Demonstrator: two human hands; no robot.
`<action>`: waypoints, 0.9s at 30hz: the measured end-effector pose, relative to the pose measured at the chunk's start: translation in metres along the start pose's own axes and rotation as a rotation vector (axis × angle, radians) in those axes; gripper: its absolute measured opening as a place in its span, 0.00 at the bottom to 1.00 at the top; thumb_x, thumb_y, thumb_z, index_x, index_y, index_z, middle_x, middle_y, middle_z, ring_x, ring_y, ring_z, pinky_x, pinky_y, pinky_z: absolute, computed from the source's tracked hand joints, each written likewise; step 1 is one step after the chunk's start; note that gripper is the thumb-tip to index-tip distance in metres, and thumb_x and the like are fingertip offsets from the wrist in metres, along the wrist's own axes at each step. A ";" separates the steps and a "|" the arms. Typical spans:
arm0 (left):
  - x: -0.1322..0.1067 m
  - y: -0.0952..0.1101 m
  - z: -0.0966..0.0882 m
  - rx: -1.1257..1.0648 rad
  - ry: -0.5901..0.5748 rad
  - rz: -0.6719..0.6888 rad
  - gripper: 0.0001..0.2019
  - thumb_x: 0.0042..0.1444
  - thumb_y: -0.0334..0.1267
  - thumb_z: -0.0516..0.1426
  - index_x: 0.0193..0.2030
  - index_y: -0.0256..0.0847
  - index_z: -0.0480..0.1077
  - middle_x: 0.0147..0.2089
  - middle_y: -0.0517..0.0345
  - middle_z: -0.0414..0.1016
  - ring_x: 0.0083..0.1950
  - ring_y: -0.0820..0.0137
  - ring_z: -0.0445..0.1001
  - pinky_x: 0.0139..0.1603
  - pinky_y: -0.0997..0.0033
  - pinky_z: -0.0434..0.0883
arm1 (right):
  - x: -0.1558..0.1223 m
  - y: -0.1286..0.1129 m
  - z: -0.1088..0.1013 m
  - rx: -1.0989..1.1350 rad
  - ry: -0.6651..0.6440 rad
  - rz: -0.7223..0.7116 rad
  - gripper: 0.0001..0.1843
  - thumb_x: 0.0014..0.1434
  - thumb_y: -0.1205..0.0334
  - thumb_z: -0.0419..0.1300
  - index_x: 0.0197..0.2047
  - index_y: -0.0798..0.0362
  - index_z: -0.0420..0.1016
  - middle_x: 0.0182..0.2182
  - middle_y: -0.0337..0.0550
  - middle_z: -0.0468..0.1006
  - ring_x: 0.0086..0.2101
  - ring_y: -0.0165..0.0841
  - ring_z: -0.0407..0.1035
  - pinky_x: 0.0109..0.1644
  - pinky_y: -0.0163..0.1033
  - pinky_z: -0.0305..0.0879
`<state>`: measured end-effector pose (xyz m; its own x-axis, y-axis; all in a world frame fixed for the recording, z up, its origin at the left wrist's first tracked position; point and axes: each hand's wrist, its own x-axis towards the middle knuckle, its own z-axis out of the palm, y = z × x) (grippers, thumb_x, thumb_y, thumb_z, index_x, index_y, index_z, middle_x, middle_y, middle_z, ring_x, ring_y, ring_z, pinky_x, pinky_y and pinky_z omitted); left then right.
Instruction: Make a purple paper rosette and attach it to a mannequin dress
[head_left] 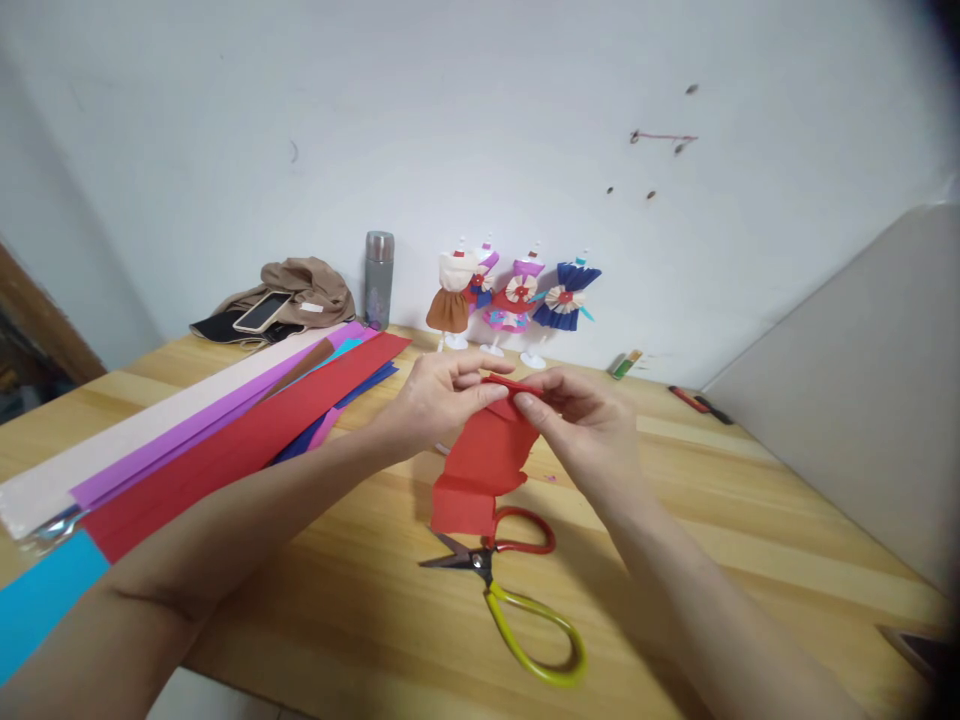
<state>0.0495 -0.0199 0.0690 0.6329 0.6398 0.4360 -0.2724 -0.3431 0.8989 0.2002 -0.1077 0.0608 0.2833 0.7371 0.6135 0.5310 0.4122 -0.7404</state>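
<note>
A strip of red crepe paper (480, 465) hangs between both hands above the wooden table (750, 520), creased in folds at its top. My left hand (439, 392) pinches the top edge from the left, fingers closed on it. My right hand (581, 415) pinches the same edge from the right, thumb and forefinger pressed together. Below the paper lie scissors (510, 590) with one red and one yellow-green handle, blades slightly apart.
Long sheets of coloured paper (225, 440) lie across the table's left side. At the back wall stand paper-dressed figures (510, 295), a grey flask (379, 275), and a brown cloth with a phone (262, 310). A glue stick (625, 364) and red pen (694, 402) lie right; grey board (862, 380).
</note>
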 end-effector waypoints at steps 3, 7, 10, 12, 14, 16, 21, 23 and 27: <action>0.000 0.000 0.001 0.009 -0.010 0.028 0.07 0.53 0.32 0.62 0.40 0.35 0.77 0.42 0.52 0.83 0.44 0.68 0.82 0.45 0.73 0.78 | -0.001 -0.001 0.001 0.034 0.001 0.012 0.02 0.54 0.59 0.67 0.31 0.47 0.79 0.27 0.38 0.81 0.28 0.34 0.73 0.34 0.40 0.70; -0.001 0.002 0.001 0.042 -0.011 0.070 0.07 0.53 0.32 0.62 0.39 0.35 0.77 0.43 0.52 0.83 0.44 0.68 0.82 0.45 0.72 0.78 | -0.003 -0.001 0.001 0.039 0.018 0.010 0.04 0.55 0.57 0.67 0.31 0.47 0.79 0.27 0.39 0.81 0.28 0.34 0.73 0.34 0.41 0.71; -0.001 0.004 0.001 0.087 -0.017 0.113 0.08 0.52 0.32 0.63 0.40 0.35 0.78 0.44 0.51 0.83 0.43 0.69 0.82 0.45 0.73 0.78 | -0.003 -0.001 0.001 0.030 0.034 0.018 0.05 0.55 0.57 0.67 0.29 0.47 0.79 0.25 0.39 0.80 0.27 0.34 0.73 0.33 0.41 0.71; -0.001 0.005 0.000 0.111 -0.027 0.143 0.07 0.52 0.33 0.62 0.39 0.35 0.78 0.42 0.52 0.83 0.42 0.70 0.81 0.44 0.73 0.78 | -0.003 -0.001 0.001 0.025 0.040 0.024 0.04 0.55 0.57 0.67 0.29 0.46 0.79 0.25 0.38 0.81 0.27 0.34 0.73 0.33 0.41 0.71; -0.002 0.006 -0.001 0.144 -0.024 0.163 0.05 0.54 0.33 0.62 0.37 0.36 0.79 0.39 0.53 0.83 0.40 0.71 0.80 0.43 0.74 0.77 | -0.002 0.000 0.000 0.014 0.044 0.026 0.04 0.55 0.58 0.66 0.30 0.46 0.80 0.26 0.39 0.81 0.27 0.34 0.73 0.33 0.41 0.71; -0.002 0.006 -0.002 0.188 -0.005 0.161 0.05 0.54 0.33 0.61 0.35 0.36 0.79 0.36 0.54 0.82 0.37 0.72 0.79 0.41 0.75 0.75 | -0.002 0.001 -0.001 -0.002 0.041 0.026 0.03 0.55 0.58 0.67 0.30 0.46 0.81 0.26 0.39 0.82 0.27 0.35 0.74 0.33 0.41 0.71; -0.002 0.005 -0.001 0.168 0.019 0.100 0.05 0.54 0.34 0.61 0.34 0.36 0.78 0.33 0.57 0.80 0.33 0.74 0.77 0.34 0.77 0.73 | -0.002 0.002 -0.002 -0.044 0.060 0.006 0.08 0.53 0.57 0.68 0.38 0.47 0.82 0.31 0.41 0.83 0.29 0.35 0.74 0.36 0.43 0.72; -0.002 0.005 -0.001 0.140 0.024 0.077 0.05 0.54 0.34 0.61 0.32 0.35 0.77 0.31 0.57 0.79 0.32 0.74 0.76 0.33 0.78 0.72 | -0.002 0.001 -0.002 -0.081 0.069 -0.033 0.11 0.53 0.58 0.68 0.41 0.47 0.82 0.31 0.41 0.82 0.29 0.34 0.73 0.36 0.43 0.72; -0.002 0.008 0.001 0.100 0.021 0.052 0.04 0.53 0.34 0.61 0.31 0.35 0.77 0.30 0.57 0.78 0.32 0.75 0.75 0.35 0.77 0.73 | -0.001 -0.007 -0.003 -0.145 0.050 -0.142 0.07 0.53 0.59 0.67 0.37 0.48 0.80 0.33 0.41 0.82 0.32 0.35 0.73 0.38 0.43 0.71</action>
<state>0.0470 -0.0246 0.0754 0.6045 0.6332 0.4834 -0.2297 -0.4425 0.8668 0.1985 -0.1128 0.0657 0.2350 0.6483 0.7242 0.6769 0.4256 -0.6006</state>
